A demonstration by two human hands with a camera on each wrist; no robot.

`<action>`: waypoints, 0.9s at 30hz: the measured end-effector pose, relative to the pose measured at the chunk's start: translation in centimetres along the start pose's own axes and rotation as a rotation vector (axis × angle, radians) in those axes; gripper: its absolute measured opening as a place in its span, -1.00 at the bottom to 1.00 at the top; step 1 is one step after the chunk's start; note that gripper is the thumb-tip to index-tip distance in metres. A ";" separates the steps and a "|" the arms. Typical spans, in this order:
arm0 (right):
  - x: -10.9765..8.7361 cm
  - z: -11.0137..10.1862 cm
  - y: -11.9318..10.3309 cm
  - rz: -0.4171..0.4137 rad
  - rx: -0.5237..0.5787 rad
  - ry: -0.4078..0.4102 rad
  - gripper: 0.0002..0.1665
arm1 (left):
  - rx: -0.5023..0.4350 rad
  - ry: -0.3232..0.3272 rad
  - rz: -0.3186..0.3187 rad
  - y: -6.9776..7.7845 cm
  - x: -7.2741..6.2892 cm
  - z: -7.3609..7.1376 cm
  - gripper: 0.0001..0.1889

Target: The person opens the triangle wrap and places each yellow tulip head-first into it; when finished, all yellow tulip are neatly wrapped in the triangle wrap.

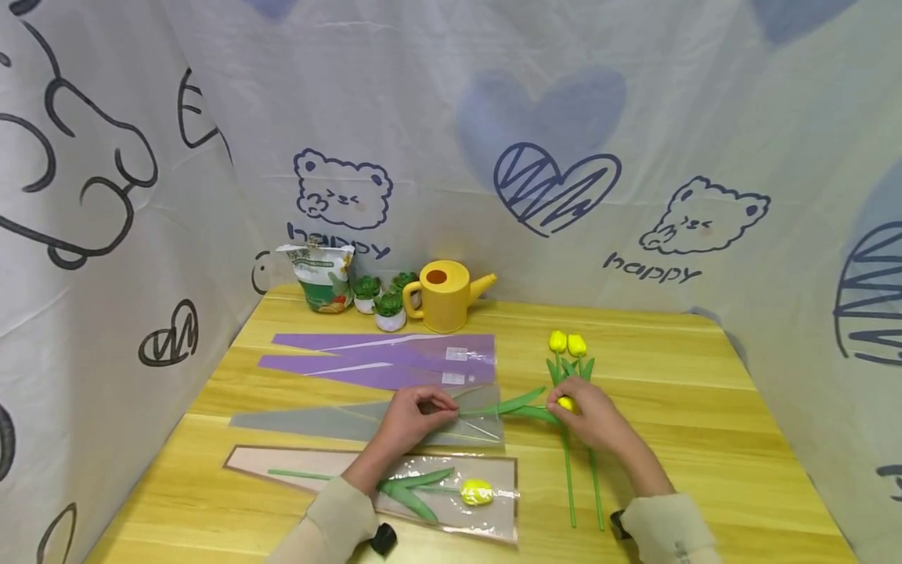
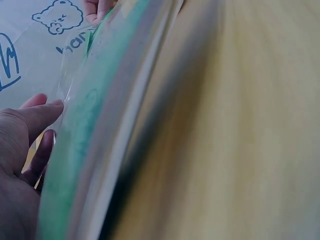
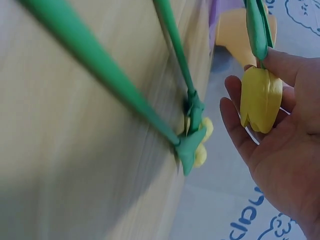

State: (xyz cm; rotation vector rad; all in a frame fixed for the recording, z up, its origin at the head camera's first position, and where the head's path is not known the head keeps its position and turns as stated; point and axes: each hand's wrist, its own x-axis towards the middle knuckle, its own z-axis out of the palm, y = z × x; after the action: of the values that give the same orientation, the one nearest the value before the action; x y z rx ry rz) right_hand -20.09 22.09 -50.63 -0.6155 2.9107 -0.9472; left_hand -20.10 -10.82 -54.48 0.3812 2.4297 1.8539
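Holding yellow tulip [image 3: 261,100], hands [image 1: 417,413] [image 1: 590,409] apart, angled inward

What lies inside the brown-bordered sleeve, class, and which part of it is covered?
Inside the sleeve lies one yellow tulip with green leaves and a stem. The person's left forearm crosses over it, hiding a stretch of the stem.

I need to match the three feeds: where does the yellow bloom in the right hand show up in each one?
Head: right of centre, the bloom is partly covered by the right hand.
Left wrist: I can't see the bloom in this picture.
Right wrist: upper right, hanging head-down in front of the palm.
Shared landmark: the printed cloth, behind the table in head, upper left in left wrist, lower right in right wrist.
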 end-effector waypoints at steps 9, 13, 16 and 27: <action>0.6 1.4 -1.6 -0.014 0.011 -0.004 -0.95 | -0.013 -0.030 0.079 -0.5 0.4 0.2 -0.86; 0.9 2.0 -2.5 -0.004 0.026 0.006 -0.95 | -0.006 -0.037 0.096 -0.3 0.4 0.4 -0.87; 1.1 2.5 -3.1 0.010 0.032 0.010 -0.95 | -0.004 -0.037 0.108 -0.1 0.4 0.5 -0.87; 1.6 4.2 -4.5 0.063 0.070 0.020 -0.92 | -0.015 -0.009 0.049 0.9 0.3 1.6 -0.85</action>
State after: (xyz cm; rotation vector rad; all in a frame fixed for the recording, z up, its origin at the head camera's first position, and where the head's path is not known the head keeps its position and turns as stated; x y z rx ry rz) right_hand -19.38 15.80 -51.33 -0.5097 2.8814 -1.0484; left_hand -19.94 -9.04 -54.04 0.4509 2.4208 1.8835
